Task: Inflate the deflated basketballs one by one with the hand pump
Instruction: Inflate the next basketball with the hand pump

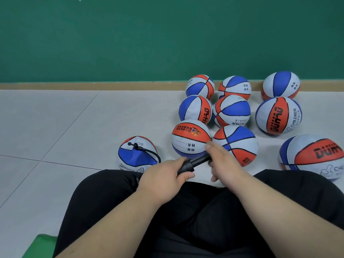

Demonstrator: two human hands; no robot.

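Pumping is judged to be the step in hand. The pump point(198, 162) is held above the lap point(186, 211), slanting up to the right, so that both arms can work along its line. Its barrel end is gripped by the left hand point(165, 175), fingers curled round it, presumably to steady the body against each stroke. The handle end is covered by the right hand point(223, 159), which is blurred. Whether its fingers are wrapped round the handle or only pressed to it cannot be told.

A thin hose point(149, 150) is seen running from beside the left hand to the flat ball point(136, 157), its needle end at the valve on top. That ball is set on the floor point(55, 127) just ahead of the left thigh, sagging and creased. It is within the hose's reach, so neither hand is needed on it.

9 other balls point(231, 110) are gathered to the right, toward the wall point(130, 34). Some look wrinkled and soft, while the 2 nearest the hands look rounder. More inflating is judged to remain.
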